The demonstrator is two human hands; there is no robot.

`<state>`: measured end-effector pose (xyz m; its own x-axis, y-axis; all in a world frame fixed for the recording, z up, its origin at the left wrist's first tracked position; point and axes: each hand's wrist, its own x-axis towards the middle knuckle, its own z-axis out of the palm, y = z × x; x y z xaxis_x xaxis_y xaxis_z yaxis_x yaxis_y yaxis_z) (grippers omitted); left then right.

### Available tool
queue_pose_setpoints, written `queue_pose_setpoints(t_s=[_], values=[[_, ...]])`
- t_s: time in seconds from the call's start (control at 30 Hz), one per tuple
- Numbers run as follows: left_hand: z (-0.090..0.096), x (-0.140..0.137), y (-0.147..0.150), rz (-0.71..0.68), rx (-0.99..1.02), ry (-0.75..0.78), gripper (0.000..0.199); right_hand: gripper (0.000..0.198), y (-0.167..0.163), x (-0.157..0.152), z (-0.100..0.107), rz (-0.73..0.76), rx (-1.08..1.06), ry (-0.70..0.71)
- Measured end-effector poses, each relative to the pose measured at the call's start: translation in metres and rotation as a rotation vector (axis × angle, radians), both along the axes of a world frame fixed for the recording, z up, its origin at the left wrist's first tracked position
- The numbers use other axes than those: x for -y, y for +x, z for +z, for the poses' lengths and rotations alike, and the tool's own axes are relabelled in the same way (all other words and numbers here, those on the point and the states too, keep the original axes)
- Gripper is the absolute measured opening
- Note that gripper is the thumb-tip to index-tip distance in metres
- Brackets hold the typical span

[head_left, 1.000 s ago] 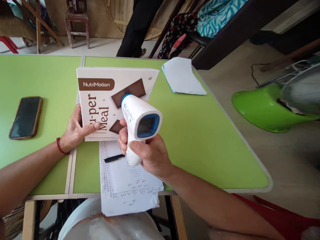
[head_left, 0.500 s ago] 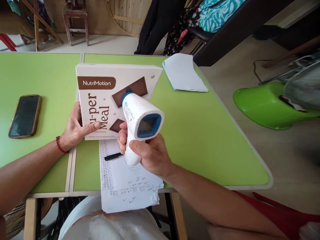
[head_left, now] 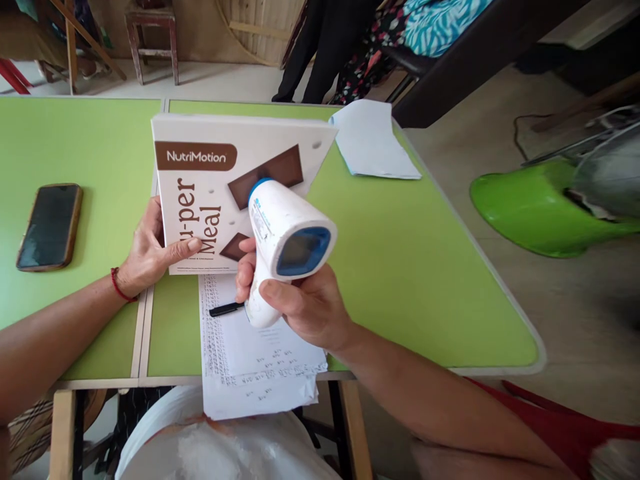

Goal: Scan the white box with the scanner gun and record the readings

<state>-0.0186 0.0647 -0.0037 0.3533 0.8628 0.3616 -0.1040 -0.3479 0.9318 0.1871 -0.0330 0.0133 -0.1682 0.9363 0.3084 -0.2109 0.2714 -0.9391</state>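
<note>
My left hand [head_left: 160, 247] grips the lower left edge of a white and brown NutriMotion box [head_left: 200, 207], its thumb across the printed front. The box is held up above the table with its front toward me. In my right hand [head_left: 305, 300] is a white and blue infrared thermometer [head_left: 280, 233], fingers wrapped around its handle. Its blue front end points at the box and hides part of it; its small screen faces me and looks dark. Below them lie handwritten sheets [head_left: 265, 360] with a black pen [head_left: 225, 310], partly covered by the thermometer and hand.
A smartphone [head_left: 50, 227] rests on the left of the green table [head_left: 400, 287]. Folded white paper [head_left: 375, 140] lies at the far edge. A green plastic chair or tub [head_left: 530, 207] stands on the floor to the right. A person's dark-trousered legs [head_left: 325, 53] show beyond the table.
The box has tipped slightly, its upper right corner reaching further right. The thermometer has shifted a little right and turned slightly. Both hands keep their holds; the whole view has moved slightly.
</note>
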Motion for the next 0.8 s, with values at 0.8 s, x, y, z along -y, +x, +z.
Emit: queue_pose_setpoints(t_s=[0.8], values=[[-0.015, -0.038, -0.008, 0.184, -0.353, 0.481, 0.058, 0.045, 0.112, -0.042, -0.013, -0.266, 1.382, 0.194]])
